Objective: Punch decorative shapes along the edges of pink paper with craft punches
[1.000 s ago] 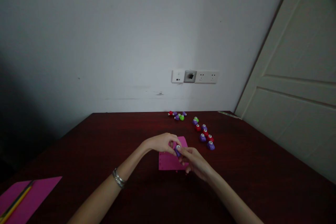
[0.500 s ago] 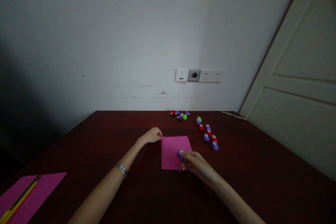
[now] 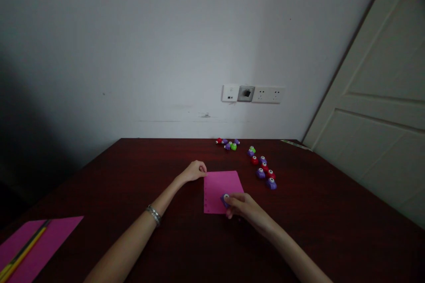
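Note:
A sheet of pink paper [image 3: 221,183] lies on the dark red table, with a row of small punched marks down its left side. My left hand [image 3: 195,171] is closed at the sheet's far left corner, its fingertips pinching the edge. My right hand [image 3: 245,205] grips a small purple craft punch [image 3: 225,200] with a round white top. That punch is at the near edge of the sheet; whether the paper is inside its slot I cannot tell. My thumb is against its top.
Several purple and red craft punches [image 3: 264,167] stand to the right beyond the sheet. More lie in a cluster [image 3: 228,144] by the wall. At the near left, pencils [image 3: 25,250] rest on another pink sheet [image 3: 63,225]. A thin strip [image 3: 296,145] lies at the far right.
My right hand has moved the purple punch slightly left and nearer to me along the sheet's near edge. My left hand stays at the corner, its fingers shifted slightly.

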A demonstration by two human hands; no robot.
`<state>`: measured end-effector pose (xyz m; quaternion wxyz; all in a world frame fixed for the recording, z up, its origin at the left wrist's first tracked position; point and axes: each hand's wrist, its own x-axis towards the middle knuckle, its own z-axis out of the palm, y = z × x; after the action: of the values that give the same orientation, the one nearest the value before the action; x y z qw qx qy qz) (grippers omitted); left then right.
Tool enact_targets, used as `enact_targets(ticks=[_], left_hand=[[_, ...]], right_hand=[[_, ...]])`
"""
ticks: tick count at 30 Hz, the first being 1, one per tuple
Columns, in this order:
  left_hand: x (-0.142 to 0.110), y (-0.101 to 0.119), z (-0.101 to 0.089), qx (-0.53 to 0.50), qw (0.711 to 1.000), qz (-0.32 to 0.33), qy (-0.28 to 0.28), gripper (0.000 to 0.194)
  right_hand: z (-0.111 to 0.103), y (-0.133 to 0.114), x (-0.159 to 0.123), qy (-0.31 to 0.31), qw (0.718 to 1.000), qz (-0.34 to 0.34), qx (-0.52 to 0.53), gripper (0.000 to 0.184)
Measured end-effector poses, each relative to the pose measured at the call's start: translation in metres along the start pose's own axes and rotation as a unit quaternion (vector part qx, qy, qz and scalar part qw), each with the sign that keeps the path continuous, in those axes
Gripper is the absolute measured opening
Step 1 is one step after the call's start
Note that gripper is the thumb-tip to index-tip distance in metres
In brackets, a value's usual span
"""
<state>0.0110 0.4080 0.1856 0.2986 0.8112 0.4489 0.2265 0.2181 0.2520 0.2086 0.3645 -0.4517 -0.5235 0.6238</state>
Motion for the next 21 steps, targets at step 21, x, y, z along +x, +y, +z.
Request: enact_targets(ticks=[21], left_hand=[[-0.004, 0.005, -0.01, -0.201, 0.974, -0.088, -0.052, 0.012]], right_hand=[[0.004, -0.004, -0.008, -0.021, 0.997, 0.064, 0.044, 0.04]])
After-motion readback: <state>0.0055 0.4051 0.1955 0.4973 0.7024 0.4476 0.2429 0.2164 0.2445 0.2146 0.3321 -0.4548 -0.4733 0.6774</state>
